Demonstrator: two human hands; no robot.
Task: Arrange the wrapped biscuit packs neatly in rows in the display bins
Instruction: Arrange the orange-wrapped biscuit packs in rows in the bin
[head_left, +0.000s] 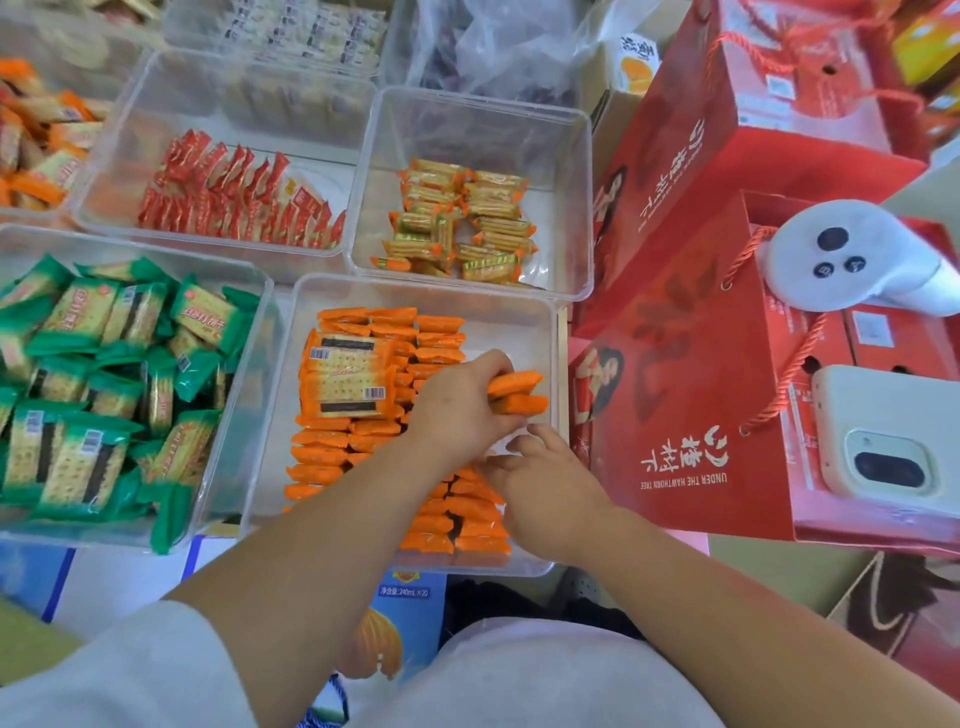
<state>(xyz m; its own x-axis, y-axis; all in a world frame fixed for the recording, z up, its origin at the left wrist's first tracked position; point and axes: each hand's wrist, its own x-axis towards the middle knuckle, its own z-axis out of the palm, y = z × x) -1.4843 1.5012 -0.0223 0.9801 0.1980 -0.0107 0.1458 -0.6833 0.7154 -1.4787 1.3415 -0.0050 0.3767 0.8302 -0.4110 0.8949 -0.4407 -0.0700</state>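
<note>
left hand pinches two orange packs edge-on between thumb and curled fingers, over the bare right strip of the orange bin; right hand sits in the same bin, nearer the person, fingers loosely bent, nothing held that I can see; standing rows fill the bin's left and middle, and a short row runs along its near right side under the right wrist; two flat packs lie face-up on the left rows, not yet stood up

risks, my judgement: wrappers look like slick glossy film, so the pinched pair could slide apart or twist on release; thin packs on edge lean on their neighbours, so with the gap at the bin's right the end ones may topple sideways; a wrist brushing the near row could knock it over; the flat packs on top may press the rows askew

materials: bin is clear rigid plastic with smooth walls and rounded corners; packs are slim rectangles with crimped end seals, contents probably brittle

left of the bin, green packs are heaped loose; behind it, yellow packs are partly ordered; behind-left, red packs stand in rows; right of it, red gift bags with cord handles carry a white controller and a phone
</note>
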